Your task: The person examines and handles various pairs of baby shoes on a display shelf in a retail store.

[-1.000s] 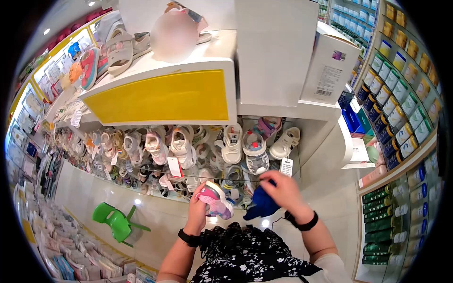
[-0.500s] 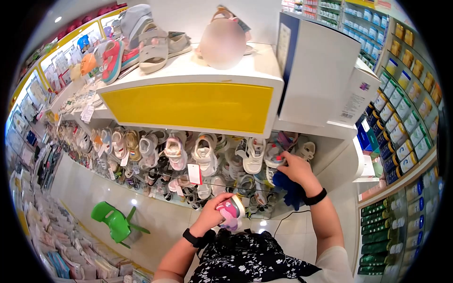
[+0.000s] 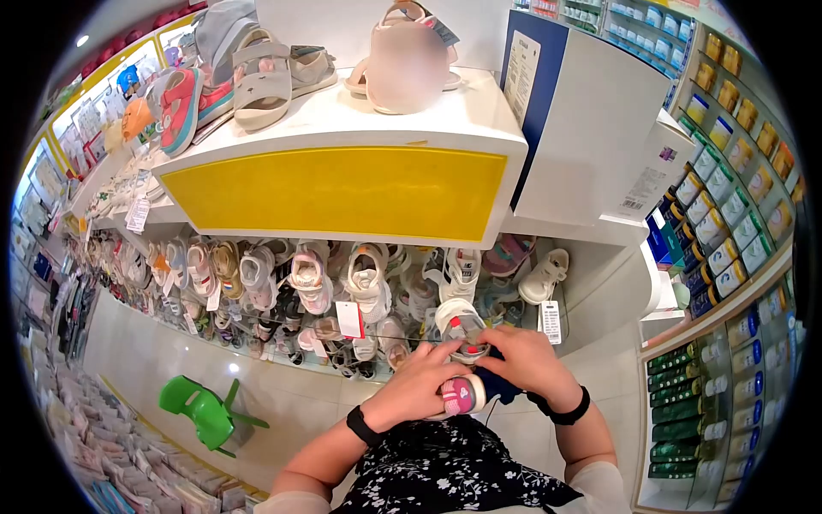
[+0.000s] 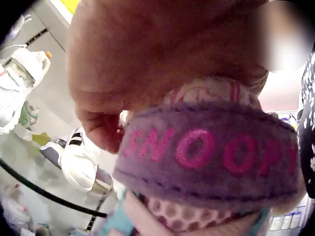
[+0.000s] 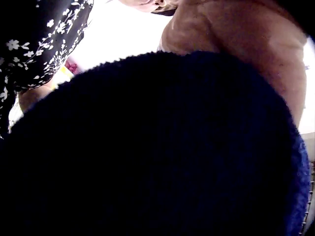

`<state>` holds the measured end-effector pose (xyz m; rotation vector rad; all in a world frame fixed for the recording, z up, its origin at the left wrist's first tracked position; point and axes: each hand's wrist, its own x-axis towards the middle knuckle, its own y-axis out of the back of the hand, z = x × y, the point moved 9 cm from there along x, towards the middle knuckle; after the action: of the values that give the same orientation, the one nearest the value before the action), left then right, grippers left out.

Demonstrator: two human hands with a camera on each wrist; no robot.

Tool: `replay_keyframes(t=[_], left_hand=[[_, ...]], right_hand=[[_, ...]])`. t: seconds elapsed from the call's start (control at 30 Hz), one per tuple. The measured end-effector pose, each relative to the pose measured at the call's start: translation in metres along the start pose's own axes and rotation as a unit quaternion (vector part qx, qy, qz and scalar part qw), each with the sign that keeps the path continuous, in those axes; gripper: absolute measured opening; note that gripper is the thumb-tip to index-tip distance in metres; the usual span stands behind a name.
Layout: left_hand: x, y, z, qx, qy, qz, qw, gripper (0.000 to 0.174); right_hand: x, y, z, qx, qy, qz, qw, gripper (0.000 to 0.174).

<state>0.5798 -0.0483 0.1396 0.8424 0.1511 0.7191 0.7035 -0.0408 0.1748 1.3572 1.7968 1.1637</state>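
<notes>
My left hand [image 3: 421, 385] grips a small pink and purple child's shoe [image 3: 463, 394]; its purple strap [image 4: 209, 155] reads SNOOPY in the left wrist view. A grey and white child's shoe [image 3: 455, 315] with red patches is just ahead of both hands, off the shelf. My right hand [image 3: 524, 367] pinches its near end, and the left fingertips are right at its edge. A dark blue fluffy cloth [image 3: 498, 387] hangs under the right palm, held in the same hand. That cloth [image 5: 162, 147] fills most of the right wrist view and hides the fingers.
Glass shelves ahead carry rows of children's shoes [image 3: 368, 278], some with hanging tags [image 3: 349, 319]. Above them juts a white counter with a yellow front panel [image 3: 342, 193]. A green chair [image 3: 201, 411] stands at left on the floor; shelves of tins [image 3: 728, 206] line the right.
My right hand has taken the grey and white shoe off the shelf and drawn it back toward me. The left hand, with the pink shoe, has moved right to meet it.
</notes>
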Motion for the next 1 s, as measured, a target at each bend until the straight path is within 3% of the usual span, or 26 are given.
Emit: replay_keyframes(t=[0.1,0.23,0.33,0.43,0.47,0.57,0.63,0.77,0.87,0.97,1.0], left_hand=[[-0.007,0.0,-0.009,-0.074,-0.034,0.018,0.997,0.041],[-0.005,-0.001,-0.028,-0.165,0.011,-0.002,0.986,0.044],[-0.01,-0.013,-0.041,-0.176,0.058,-0.071,0.98,0.04],[-0.015,-0.006,-0.052,-0.227,0.033,-0.012,0.973,0.041],[-0.02,-0.007,-0.057,-0.228,0.067,-0.028,0.971,0.038],[-0.032,0.0,-0.063,-0.258,0.067,0.024,0.964,0.036],[-0.04,-0.005,-0.066,-0.268,0.07,0.022,0.961,0.035],[-0.054,-0.014,-0.071,-0.322,0.097,0.023,0.941,0.037],[-0.069,-0.024,-0.083,-0.389,0.141,0.036,0.91,0.037],[-0.083,-0.026,-0.08,-0.614,0.227,0.056,0.754,0.036],[-0.084,-0.022,-0.074,-0.651,0.218,0.051,0.726,0.04]], right_hand=[[0.006,-0.002,0.001,0.041,0.013,0.009,0.999,0.029],[0.02,-0.02,-0.006,0.061,0.016,-0.028,0.998,0.029],[0.027,-0.032,-0.014,0.038,0.028,-0.054,0.997,0.031],[0.034,-0.035,-0.011,0.146,0.04,-0.042,0.988,0.034],[0.036,-0.038,0.002,0.167,-0.036,-0.083,0.982,0.041],[0.049,-0.008,0.025,0.158,-0.1,0.03,0.982,0.054],[0.062,0.009,0.031,0.132,-0.127,0.072,0.98,0.06],[0.098,-0.011,0.061,0.023,-0.132,0.041,0.99,0.063],[0.107,-0.027,0.075,0.055,-0.116,0.061,0.99,0.052],[0.097,-0.029,0.089,0.099,-0.126,0.08,0.984,0.042],[0.09,-0.029,0.093,0.115,-0.138,0.082,0.98,0.038]])
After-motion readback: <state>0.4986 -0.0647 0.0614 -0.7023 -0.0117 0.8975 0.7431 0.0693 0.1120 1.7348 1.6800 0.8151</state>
